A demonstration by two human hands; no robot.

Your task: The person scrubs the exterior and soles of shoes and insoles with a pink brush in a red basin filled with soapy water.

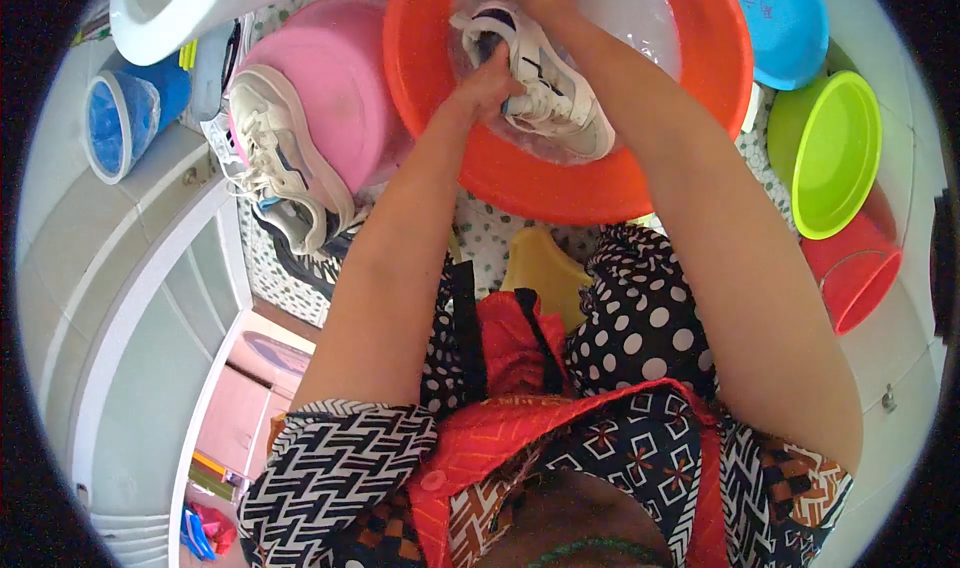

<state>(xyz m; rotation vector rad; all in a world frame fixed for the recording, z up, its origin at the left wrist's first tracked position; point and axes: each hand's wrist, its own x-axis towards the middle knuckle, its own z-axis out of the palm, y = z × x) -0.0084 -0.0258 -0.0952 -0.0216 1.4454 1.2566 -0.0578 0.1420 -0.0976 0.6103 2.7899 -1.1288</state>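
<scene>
While foam surrounds the pale shoe (560, 93), the left hand (487, 86) has the main hold

As far as the head view shows, the likeliest trouble is a slip: soapy water (640, 13) could make the upper slick, and since the left hand grips only near the opening, a hard push at the heel might swivel the free toe and splash suds over the rim of the orange basin (560, 194). A second shoe (285, 133) rests on a pink tub (345, 78) with its heel end overhanging; a sideways bump could drop it onto the speckled floor (485, 228).

The pale shoe lies inside the orange basin, its toe slanting right and toward the wearer. The left hand clasps it on its left side, between opening and laces, so the toe extends to the right of the grip and the heel lies beyond it. The right hand (547, 0) curls close by the heel end; a bit of pink shows there, but I cannot tell whether it is clenched around anything.
</scene>
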